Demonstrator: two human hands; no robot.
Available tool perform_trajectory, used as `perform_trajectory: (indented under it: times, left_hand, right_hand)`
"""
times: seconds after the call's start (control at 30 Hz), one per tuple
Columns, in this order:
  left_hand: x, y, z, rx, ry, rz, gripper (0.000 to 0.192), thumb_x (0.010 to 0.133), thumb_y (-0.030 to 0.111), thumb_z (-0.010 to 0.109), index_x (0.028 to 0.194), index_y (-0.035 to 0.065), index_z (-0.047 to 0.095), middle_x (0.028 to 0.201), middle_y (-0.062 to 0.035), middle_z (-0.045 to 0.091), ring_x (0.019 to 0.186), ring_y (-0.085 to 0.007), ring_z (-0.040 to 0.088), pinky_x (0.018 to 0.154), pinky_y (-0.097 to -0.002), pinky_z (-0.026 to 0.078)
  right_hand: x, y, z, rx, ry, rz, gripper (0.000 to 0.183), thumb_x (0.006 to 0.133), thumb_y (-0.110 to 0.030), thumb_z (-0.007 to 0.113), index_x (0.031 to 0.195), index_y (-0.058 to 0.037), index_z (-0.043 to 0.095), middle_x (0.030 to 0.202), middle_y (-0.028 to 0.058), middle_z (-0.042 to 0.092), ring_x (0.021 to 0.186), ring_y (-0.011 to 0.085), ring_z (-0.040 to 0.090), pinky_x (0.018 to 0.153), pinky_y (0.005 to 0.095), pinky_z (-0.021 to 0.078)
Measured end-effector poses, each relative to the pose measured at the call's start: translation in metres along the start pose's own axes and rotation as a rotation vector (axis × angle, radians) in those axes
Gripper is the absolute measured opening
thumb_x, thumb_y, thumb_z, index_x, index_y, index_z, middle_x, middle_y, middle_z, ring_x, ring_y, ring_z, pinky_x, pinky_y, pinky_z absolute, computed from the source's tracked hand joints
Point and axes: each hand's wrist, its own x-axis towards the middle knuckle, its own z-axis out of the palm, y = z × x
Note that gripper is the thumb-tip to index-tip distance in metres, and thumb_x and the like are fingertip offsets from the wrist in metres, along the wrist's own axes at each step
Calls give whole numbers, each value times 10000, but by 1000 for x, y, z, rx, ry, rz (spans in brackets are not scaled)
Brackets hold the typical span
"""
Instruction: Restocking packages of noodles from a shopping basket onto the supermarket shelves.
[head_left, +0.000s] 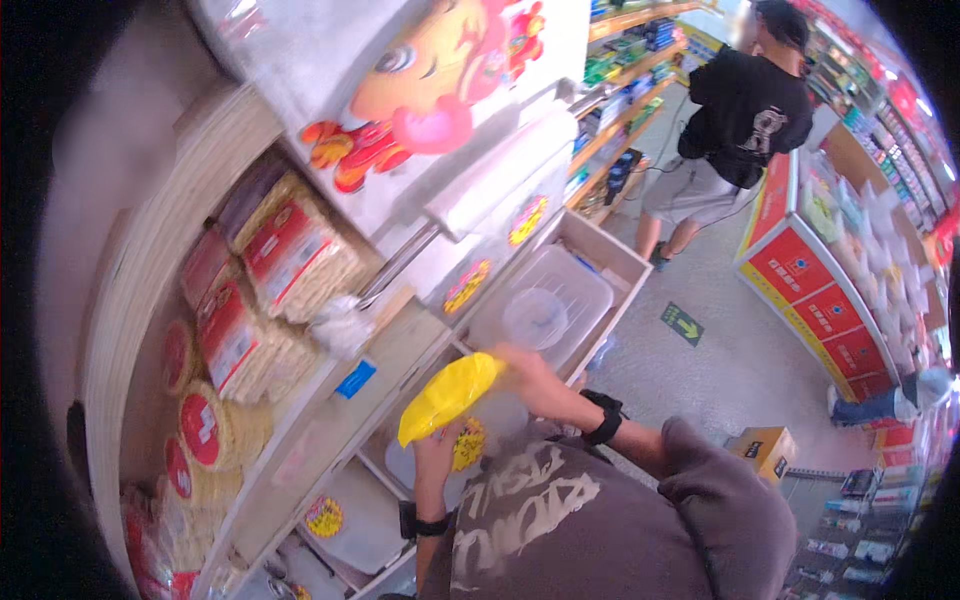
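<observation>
A piece of thin yellow plastic or cloth stretches between my two hands in front of my chest; the frame does not settle which material. At its upper right end, my right hand grips it, with the fingers blurred. My left hand is at the lower left end, largely covered by the yellow piece, and appears to hold it from below. Under my hands are plastic tubs with translucent lids, set in a wooden divided bin. A roll of clear plastic bags hangs on a metal bar above them.
Packs of dried noodles fill the shelf at left. A person in a black shirt stands in the aisle near stocked shelves. A red and yellow display counter is at right, with a cardboard box on the floor behind my arm.
</observation>
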Motion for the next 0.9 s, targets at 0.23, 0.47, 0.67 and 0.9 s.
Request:
perform_trajectory:
  times: [0.23,0.47,0.67,0.9]
  left_hand:
    - [5,-7,18,-142,-312,-323,267,830,93,659,1081,14,613,984,-82,665,890,-164,626,789,-310,486]
    - [2,13,50,-246,-402,96,343,768,89,716,1093,29,623,1028,-83,664,940,-196,620,844,-330,468]
    - [-12,15,62,-238,-572,245,402,743,77,745,1116,19,610,1087,-87,651,1020,-209,599,898,-347,453]
    - [-35,22,79,-449,-890,231,448,776,46,669,1206,34,546,1141,-89,607,1028,-191,584,884,-334,465]
  right_hand:
    - [-33,-8,-25,17,41,103,391,819,-57,655,1189,-11,535,1087,94,606,1024,192,567,894,331,453]
    - [-64,-31,-42,178,67,248,493,866,-83,629,1317,-2,449,1232,85,561,1121,155,508,955,304,418]
    - [-107,-67,-34,320,157,210,521,859,-21,612,1345,-2,423,1295,63,538,1180,136,475,1009,302,383]
    - [-153,-86,-18,171,360,352,457,873,13,565,1316,-32,463,1266,42,539,1161,133,482,962,296,431]
